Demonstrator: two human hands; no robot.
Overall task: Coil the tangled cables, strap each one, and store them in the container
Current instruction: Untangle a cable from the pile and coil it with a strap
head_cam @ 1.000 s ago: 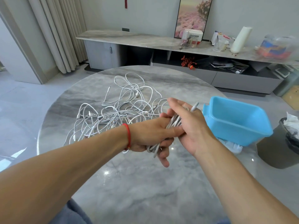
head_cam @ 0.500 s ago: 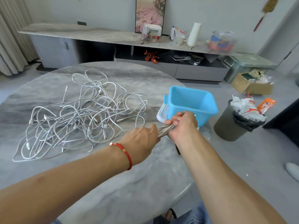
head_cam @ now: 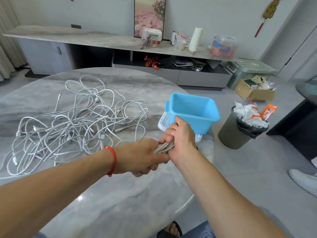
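Observation:
A coiled white cable bundle (head_cam: pixel 163 147) runs between both my hands just in front of the blue container (head_cam: pixel 194 112). My left hand (head_cam: pixel 143 157), with a red string at the wrist, grips one end of the bundle. My right hand (head_cam: pixel 181 139) is curled round the other end, its knuckles near the container's front wall. A big tangle of white cables (head_cam: pixel 73 124) lies spread on the grey marble table (head_cam: pixel 120 203) to the left. The container looks empty inside and sits on a white lid (head_cam: pixel 163 121).
A dark bin (head_cam: pixel 238 133) stuffed with paper stands on the floor right of the table. Beyond it are a cardboard box (head_cam: pixel 253 91) and a long low cabinet (head_cam: pixel 120 42) along the wall. A white shoe (head_cam: pixel 303 182) shows at the right edge.
The view has swung to the right. Both hands have carried the coiled bundle from over the tangle toward the blue container, and the right hand now closes round it.

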